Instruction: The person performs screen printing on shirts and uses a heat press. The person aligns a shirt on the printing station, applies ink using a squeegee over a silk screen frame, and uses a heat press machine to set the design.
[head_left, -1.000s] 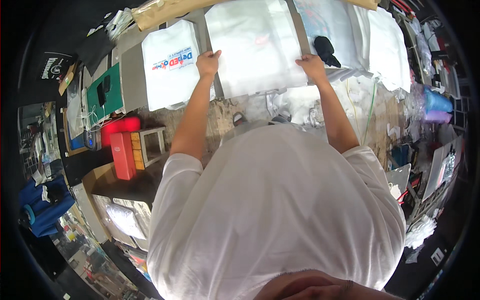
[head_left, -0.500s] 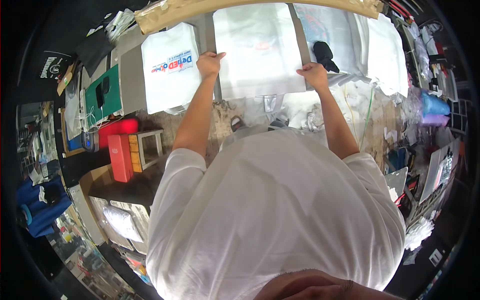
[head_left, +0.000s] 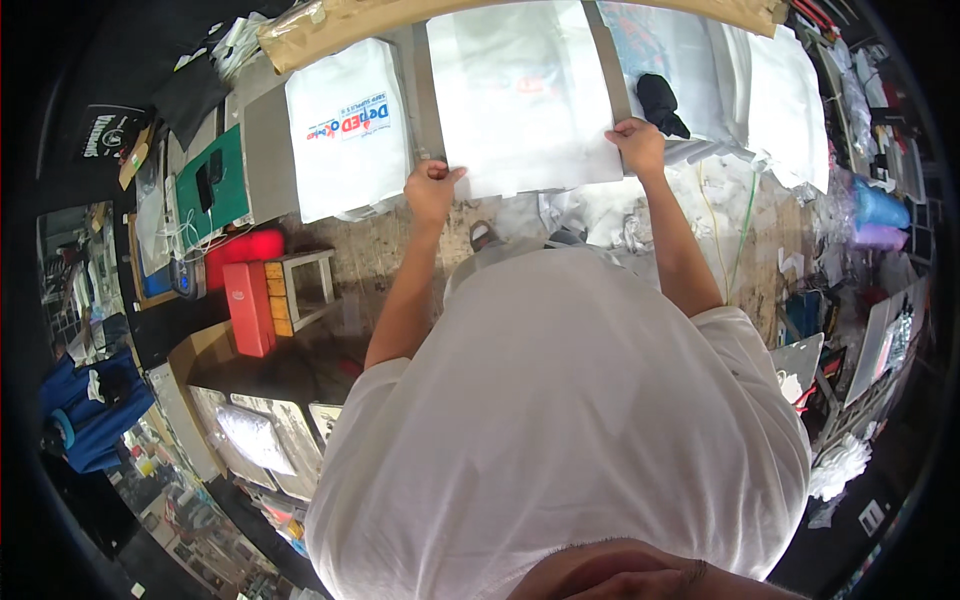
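A white flat sheet, seemingly a bag, lies on a grey board. My left hand pinches its lower left corner, and my right hand grips its right edge, a little higher. To the left lies a white bag with a red and blue print. On the right, further white sheets and a crumpled black cloth sit beside my right hand.
A long cardboard piece runs along the far edge. At left are a green mat with dark devices, a red box and a small stool. Cluttered shelving and rolls line the right side; plastic scraps cover the floor.
My left hand has slid down the left edge to the lower corner of the middle sheet. My right hand has shifted slightly right, still on that sheet's edge.
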